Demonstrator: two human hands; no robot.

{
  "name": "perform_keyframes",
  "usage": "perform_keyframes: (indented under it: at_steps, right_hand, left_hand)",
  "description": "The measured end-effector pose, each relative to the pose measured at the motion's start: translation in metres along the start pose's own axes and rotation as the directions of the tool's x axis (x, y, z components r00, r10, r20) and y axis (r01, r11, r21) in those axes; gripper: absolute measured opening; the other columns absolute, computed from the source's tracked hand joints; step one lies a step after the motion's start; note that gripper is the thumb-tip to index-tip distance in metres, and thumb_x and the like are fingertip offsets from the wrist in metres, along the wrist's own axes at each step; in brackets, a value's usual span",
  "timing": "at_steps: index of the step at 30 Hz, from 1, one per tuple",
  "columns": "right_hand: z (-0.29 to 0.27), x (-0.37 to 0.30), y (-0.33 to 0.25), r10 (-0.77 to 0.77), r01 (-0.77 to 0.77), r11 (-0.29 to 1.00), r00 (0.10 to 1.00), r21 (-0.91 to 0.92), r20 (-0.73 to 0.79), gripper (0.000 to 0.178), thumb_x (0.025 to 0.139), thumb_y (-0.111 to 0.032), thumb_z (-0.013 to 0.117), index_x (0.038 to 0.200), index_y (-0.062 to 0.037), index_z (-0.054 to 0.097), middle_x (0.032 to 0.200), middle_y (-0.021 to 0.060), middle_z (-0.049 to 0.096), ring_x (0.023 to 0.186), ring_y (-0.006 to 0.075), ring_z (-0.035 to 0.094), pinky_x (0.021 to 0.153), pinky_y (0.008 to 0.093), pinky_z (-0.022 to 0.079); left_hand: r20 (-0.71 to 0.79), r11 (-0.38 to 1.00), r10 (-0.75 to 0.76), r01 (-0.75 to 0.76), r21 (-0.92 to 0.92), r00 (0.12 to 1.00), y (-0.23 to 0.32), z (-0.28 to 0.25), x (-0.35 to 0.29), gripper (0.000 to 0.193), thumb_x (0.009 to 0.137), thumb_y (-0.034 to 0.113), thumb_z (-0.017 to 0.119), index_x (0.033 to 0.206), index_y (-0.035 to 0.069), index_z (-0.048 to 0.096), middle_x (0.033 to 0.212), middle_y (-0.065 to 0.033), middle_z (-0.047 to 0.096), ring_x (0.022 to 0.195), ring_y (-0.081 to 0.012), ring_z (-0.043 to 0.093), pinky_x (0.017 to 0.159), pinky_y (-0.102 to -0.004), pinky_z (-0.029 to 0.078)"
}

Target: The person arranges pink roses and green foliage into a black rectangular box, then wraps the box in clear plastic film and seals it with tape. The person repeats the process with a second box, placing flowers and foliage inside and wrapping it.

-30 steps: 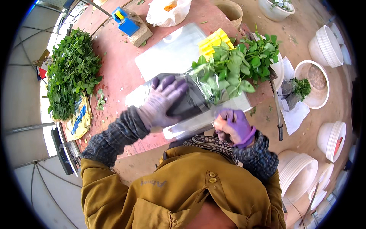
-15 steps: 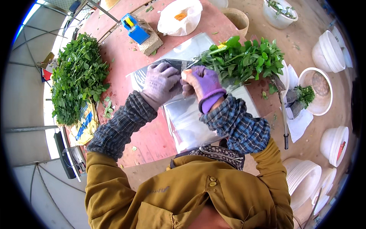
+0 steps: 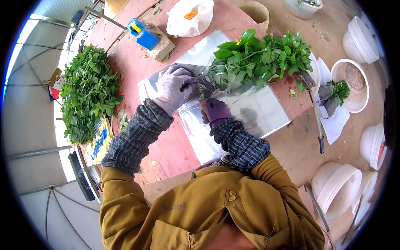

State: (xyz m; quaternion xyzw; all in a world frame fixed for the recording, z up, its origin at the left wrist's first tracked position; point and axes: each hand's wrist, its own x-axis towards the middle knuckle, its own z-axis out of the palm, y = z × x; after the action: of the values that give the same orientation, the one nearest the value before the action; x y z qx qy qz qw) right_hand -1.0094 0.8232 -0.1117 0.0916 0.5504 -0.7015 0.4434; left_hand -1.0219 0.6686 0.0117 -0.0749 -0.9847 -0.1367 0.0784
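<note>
My left hand (image 3: 173, 88), in a pale lilac glove, closes around the stem end of a bundle of leafy green stems (image 3: 260, 56). Clear film with a dark section (image 3: 205, 84) wraps that end. The bundle lies across the table with its leaves pointing right. Just below the wrapped end is my right hand (image 3: 216, 111), in a purple glove with bare fingertips. Its fingers are curled close to the film, and what they hold, if anything, is hidden. Beneath both hands lies a stack of clear plastic sheets (image 3: 260, 110).
A large leafy pile (image 3: 88, 93) stands at the table's left. Farther back are a blue tape dispenser (image 3: 143, 35) on a block (image 3: 162, 48) and a white plastic bag (image 3: 191, 23). A long handle (image 3: 316, 121) juts past the right edge, near several white tubs (image 3: 336, 189).
My right hand has come away from beside my left hand, down toward me. The left hand stays at the wrapped stem end. The view has shifted slightly.
</note>
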Motion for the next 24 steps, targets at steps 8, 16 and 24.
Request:
perform_keyframes:
  at_steps: [8, 16, 24]
  right_hand:
    - [-0.024, -0.04, -0.037, 0.01, 0.005, 0.997, 0.981, -0.075, 0.195, 0.014, 0.083, -0.012, 0.064, 0.086, -0.0023, 0.054, 0.069, 0.0074, 0.057, 0.047, 0.0124, 0.05, 0.042, 0.0272, 0.044]
    - [-0.128, -0.023, -0.094, -0.832, 0.197, 0.204, 0.551, -0.959, -0.064, 0.052, 0.069, -0.017, 0.075, 0.115, -0.0137, 0.05, 0.114, 0.0116, 0.055, 0.092, 0.0304, 0.06, 0.074, 0.0381, 0.051]
    - [-0.101, 0.047, -0.135, -0.487, 0.468, -0.027, 0.765, -0.883, 0.421, 0.083, 0.071, -0.019, 0.075, 0.141, -0.0113, 0.031, 0.139, 0.0177, 0.038, 0.122, 0.0323, 0.046, 0.101, 0.0378, 0.04]
  left_hand:
    - [0.034, 0.868, -0.244, 0.234, -0.439, 0.969, -0.02, -0.035, -0.022, 0.021, 0.069, 0.001, 0.066, 0.091, -0.002, 0.068, 0.095, -0.0109, 0.064, 0.095, -0.0251, 0.058, 0.086, -0.0333, 0.047]
    - [0.122, 0.474, -0.535, 0.417, -0.775, 0.836, -0.03, -0.125, -0.1, 0.016, 0.073, -0.001, 0.062, 0.087, -0.008, 0.066, 0.099, -0.008, 0.062, 0.089, -0.0123, 0.058, 0.076, -0.0242, 0.045]
    - [0.027, 0.139, -0.676, 0.163, -0.977, 0.736, -0.024, -0.132, -0.196, 0.032, 0.069, 0.023, 0.07, 0.087, -0.003, 0.067, 0.102, -0.0087, 0.062, 0.089, -0.0183, 0.059, 0.08, -0.0288, 0.045]
